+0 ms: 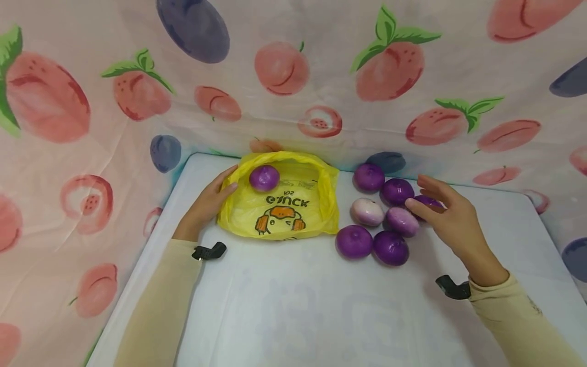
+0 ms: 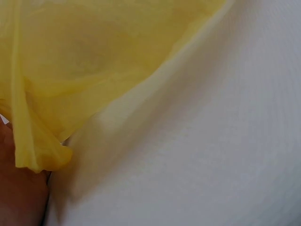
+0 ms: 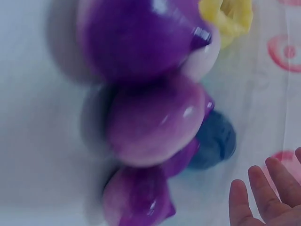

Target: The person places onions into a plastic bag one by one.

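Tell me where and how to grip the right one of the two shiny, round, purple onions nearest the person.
Probably grip that onion around its widest part with the right hand, from above and near right: neighbouring onions crowd its left and far sides, its near side is free.

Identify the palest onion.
The mostly white onion, right of the yellow plastic bag and just left of a pinkish-purple onion; the rest show far more purple.
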`<action>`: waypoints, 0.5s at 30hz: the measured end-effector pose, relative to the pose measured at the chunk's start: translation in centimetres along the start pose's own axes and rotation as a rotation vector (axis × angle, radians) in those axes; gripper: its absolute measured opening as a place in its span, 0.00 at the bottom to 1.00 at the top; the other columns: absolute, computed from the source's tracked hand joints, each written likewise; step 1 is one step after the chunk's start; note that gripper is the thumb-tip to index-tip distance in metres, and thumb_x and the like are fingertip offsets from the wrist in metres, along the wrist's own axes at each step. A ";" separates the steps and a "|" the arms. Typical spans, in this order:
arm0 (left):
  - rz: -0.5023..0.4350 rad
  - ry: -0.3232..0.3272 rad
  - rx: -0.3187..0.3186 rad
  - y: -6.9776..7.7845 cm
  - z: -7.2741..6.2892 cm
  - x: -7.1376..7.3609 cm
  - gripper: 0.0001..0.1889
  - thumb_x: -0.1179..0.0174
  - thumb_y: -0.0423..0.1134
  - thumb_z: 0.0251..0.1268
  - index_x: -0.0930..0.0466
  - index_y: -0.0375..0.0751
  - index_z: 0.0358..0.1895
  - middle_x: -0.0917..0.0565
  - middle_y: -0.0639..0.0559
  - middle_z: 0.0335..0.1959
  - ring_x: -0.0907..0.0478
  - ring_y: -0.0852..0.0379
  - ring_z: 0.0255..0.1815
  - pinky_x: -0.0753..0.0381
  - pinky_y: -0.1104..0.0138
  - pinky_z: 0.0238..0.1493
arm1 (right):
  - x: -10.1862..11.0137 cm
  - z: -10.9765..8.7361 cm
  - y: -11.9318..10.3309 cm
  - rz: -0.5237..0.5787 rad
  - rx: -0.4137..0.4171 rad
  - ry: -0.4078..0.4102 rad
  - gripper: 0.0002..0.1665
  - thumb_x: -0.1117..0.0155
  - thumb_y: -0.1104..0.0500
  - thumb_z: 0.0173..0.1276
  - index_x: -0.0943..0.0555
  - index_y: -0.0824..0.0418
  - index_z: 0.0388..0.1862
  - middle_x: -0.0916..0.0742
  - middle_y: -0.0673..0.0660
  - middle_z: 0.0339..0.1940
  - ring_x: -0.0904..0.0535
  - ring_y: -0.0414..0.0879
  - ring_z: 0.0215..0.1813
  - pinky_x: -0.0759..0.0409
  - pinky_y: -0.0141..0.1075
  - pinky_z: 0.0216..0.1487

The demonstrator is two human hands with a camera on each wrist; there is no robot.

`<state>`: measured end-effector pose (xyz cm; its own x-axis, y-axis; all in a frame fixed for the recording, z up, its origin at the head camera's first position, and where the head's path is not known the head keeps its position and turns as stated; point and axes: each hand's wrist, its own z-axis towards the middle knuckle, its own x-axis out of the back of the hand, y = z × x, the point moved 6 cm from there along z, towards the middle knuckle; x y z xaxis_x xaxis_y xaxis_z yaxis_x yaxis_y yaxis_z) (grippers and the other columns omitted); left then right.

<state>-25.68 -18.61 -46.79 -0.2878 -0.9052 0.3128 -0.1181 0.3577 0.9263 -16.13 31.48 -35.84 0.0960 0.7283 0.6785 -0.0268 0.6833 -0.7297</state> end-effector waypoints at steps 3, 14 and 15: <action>-0.006 0.009 -0.015 -1.4 0.8 0.2 0.29 0.50 0.52 0.81 0.45 0.72 0.80 0.47 0.59 0.84 0.56 0.51 0.86 0.55 0.47 0.84 | 1.0 0.0 1.5 -0.012 -0.041 0.012 0.39 0.29 0.43 0.68 0.30 0.40 0.76 0.21 0.50 0.73 0.26 0.30 0.65 0.29 0.10 0.52; -0.002 0.002 0.011 -0.7 0.5 0.1 0.30 0.52 0.49 0.82 0.48 0.67 0.82 0.49 0.57 0.85 0.57 0.51 0.86 0.56 0.48 0.85 | 2.7 0.3 5.9 -0.098 -0.188 0.020 0.43 0.35 0.35 0.69 0.38 0.36 0.81 0.27 0.56 0.78 0.32 0.55 0.77 0.30 0.21 0.46; 0.001 0.002 0.013 -0.3 0.2 0.0 0.30 0.52 0.49 0.82 0.48 0.67 0.82 0.49 0.57 0.85 0.57 0.51 0.86 0.57 0.48 0.85 | 2.8 0.3 6.3 -0.094 -0.197 0.023 0.44 0.35 0.35 0.70 0.38 0.37 0.81 0.27 0.56 0.78 0.32 0.56 0.77 0.30 0.23 0.47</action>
<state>-25.87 -18.69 -47.11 -0.2860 -0.9052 0.3144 -0.1306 0.3618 0.9231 -16.31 37.79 -38.49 0.1120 0.6592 0.7436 0.1784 0.7228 -0.6676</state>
